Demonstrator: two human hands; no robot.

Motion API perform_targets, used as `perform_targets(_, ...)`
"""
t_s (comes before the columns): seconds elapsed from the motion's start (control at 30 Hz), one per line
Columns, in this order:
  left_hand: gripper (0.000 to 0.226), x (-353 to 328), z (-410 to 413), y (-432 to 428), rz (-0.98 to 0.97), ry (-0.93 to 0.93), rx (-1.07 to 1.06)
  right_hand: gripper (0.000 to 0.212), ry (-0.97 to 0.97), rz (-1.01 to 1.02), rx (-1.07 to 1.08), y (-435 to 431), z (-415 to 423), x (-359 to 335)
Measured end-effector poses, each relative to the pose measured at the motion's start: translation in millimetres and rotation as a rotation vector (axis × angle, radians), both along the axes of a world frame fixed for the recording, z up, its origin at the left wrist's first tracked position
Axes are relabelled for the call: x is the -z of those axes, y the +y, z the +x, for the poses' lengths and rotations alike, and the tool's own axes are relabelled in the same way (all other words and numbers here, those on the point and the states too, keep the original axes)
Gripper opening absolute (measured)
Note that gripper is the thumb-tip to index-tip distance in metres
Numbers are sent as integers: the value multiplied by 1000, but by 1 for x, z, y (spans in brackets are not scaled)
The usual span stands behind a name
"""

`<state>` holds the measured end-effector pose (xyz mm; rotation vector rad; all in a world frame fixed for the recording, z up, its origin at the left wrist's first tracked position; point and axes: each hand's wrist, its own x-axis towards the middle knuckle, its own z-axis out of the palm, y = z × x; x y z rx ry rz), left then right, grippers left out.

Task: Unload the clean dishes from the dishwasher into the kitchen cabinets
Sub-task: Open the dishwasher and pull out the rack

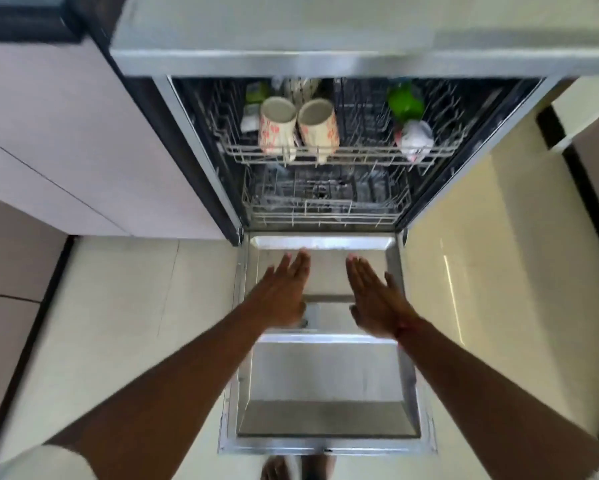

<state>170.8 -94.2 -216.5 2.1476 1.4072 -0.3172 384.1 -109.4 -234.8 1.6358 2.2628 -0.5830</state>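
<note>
The dishwasher stands open, its steel door point(325, 375) folded flat towards me. The upper rack point(360, 155) holds two cream mugs with red patterns, one point(277, 128) beside the other point(318, 126), a green cup point(406, 102) and a white patterned cup point(415, 135) at the right. Behind the mugs sit more small items, blurred. The lower rack point(325, 206) looks bare. My left hand point(286, 289) and my right hand point(374, 296) hover above the door with straight fingers, holding nothing, well short of the racks.
Pale cabinet fronts point(66, 150) flank the dishwasher on the left, under a dark worktop point(24, 19). A grey countertop point(360, 26) runs above the machine. Cream floor tiles point(481, 271) lie on both sides. A dark-edged unit point(585, 133) stands at the far right.
</note>
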Motion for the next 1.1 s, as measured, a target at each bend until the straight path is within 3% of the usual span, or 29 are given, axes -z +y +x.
perform_targets(0.13, 93, -68, 17, 86, 227, -14, 25, 92, -44, 194, -30, 81, 10, -63)
perform_targets(0.23, 94, -89, 24, 138, 319, 49, 31, 93, -73, 225, -18, 130, 22, -84)
perform_targets(0.5, 90, -66, 15, 193, 151, 235, -136, 97, -88, 58, 104, 206, 41, -79)
perform_targets(0.6, 90, -53, 9, 189, 205, 301, -141, 99, -93, 90, 78, 208, 48, -68)
perform_targets(0.77, 89, -45, 15, 176, 257, 257, -184, 85, 95, 197, 178, 198, 41, -58)
perform_targets(1.1, 81, -45, 12, 101, 403, 315, -97, 63, 89, 329, 188, 123, 34, -62)
